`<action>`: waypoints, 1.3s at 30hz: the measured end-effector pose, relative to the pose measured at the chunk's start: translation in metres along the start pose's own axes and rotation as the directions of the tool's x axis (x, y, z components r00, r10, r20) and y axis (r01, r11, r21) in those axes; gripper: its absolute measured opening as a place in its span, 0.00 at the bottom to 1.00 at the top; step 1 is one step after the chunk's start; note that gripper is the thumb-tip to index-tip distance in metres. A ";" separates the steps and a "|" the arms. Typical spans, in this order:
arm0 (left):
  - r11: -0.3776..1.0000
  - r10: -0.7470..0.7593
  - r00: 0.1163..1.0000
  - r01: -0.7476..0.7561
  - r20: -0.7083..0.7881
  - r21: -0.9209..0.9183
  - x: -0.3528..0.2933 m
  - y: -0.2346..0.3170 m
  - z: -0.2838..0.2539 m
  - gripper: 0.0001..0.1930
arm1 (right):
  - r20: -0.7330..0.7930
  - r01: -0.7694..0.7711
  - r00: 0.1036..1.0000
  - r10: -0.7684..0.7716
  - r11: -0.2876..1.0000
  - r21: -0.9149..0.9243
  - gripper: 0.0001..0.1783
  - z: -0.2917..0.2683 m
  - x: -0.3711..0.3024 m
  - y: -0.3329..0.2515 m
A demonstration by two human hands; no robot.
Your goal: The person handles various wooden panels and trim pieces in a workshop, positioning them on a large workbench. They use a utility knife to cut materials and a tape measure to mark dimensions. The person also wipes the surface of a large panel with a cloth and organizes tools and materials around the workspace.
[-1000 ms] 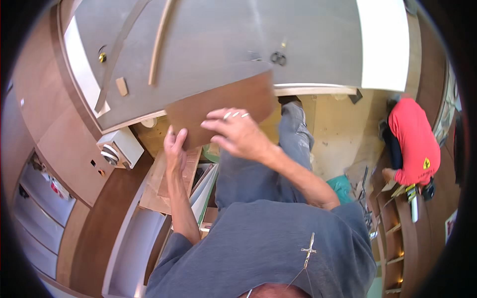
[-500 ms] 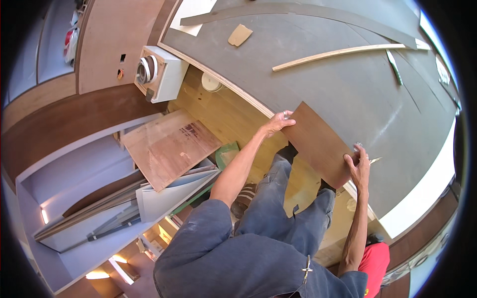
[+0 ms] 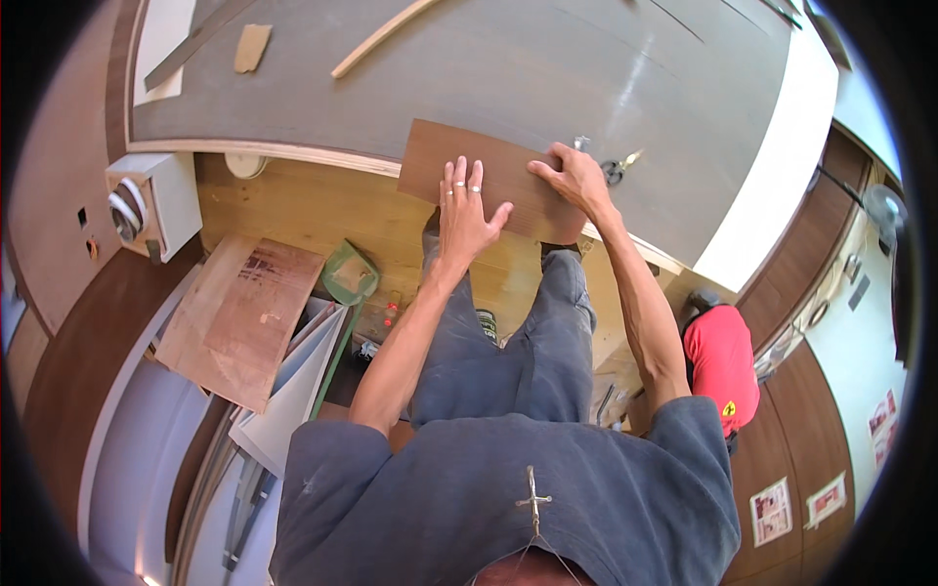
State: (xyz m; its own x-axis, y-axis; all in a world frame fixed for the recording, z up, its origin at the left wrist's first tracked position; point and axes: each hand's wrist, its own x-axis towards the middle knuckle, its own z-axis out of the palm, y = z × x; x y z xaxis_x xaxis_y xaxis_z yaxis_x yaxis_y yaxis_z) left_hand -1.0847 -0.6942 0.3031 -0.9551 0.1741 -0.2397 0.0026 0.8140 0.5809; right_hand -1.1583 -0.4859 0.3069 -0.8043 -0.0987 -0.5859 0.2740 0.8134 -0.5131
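A brown rectangular sheet (image 3: pixel 523 166), thin with a fine grain, lies partly on the grey worktop (image 3: pixel 528 78) and juts over its near edge towards me. My left hand (image 3: pixel 467 220) rests flat on the sheet's left part, fingers spread. At the sheet's right end my right hand (image 3: pixel 578 184) grips it, thumb on the upper face; its other fingers are partly hidden. Just right of that hand, scissors (image 3: pixel 613 173) with dark handles lie on the worktop, beside a small shiny metal piece (image 3: pixel 581 143).
A curved wooden strip (image 3: pixel 381 37) and a tan scrap (image 3: pixel 252 47) lie farther back on the worktop. Boards (image 3: pixel 239 322) and a green dustpan-like piece (image 3: pixel 350 273) are at my left. A white box (image 3: pixel 161 205) holds tape rolls. A person in red (image 3: pixel 721 366) is at right.
My left hand has let go of the sheet's corner and now lies flat on it. The sheet has turned more level across the worktop edge. The view has swung to the right.
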 end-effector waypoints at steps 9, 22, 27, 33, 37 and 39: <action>0.988 -0.050 0.992 0.067 0.117 -0.140 0.007 0.049 0.057 0.51 | -0.374 0.091 0.923 -0.095 0.995 -0.028 0.20 0.010 -0.036 0.068; 0.949 -0.184 0.973 0.214 0.141 -0.234 0.002 0.080 0.108 0.51 | 0.234 -0.322 0.845 0.480 0.109 0.940 0.44 0.089 -0.095 0.217; 0.945 -0.119 0.972 0.173 0.201 -0.278 -0.001 0.096 0.118 0.51 | 0.137 -0.130 0.883 0.450 -0.046 0.990 0.38 0.074 -0.101 0.193; 0.911 -0.080 0.969 0.166 0.234 -0.378 0.003 0.106 0.126 0.52 | 0.176 -0.111 0.858 0.482 -0.160 0.981 0.38 0.062 -0.104 0.183; 0.860 -0.071 0.958 0.200 0.278 -0.469 0.003 0.103 0.128 0.53 | 0.161 -0.091 0.873 0.459 -0.172 0.981 0.37 0.060 -0.108 0.182; 0.837 -0.059 0.955 0.206 0.291 -0.507 0.003 0.100 0.126 0.55 | 0.182 -0.114 0.861 0.474 -0.170 0.979 0.37 0.058 -0.112 0.180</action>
State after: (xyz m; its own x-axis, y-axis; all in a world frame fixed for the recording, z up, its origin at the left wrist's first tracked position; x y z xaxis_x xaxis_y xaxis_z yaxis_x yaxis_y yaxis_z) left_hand -1.0495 -0.5425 0.2622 -0.8262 0.2795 -0.4892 -0.3448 0.4358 0.8314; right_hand -0.9881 -0.3615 0.2433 -0.4667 0.1962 -0.8624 0.5611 -0.6881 -0.4602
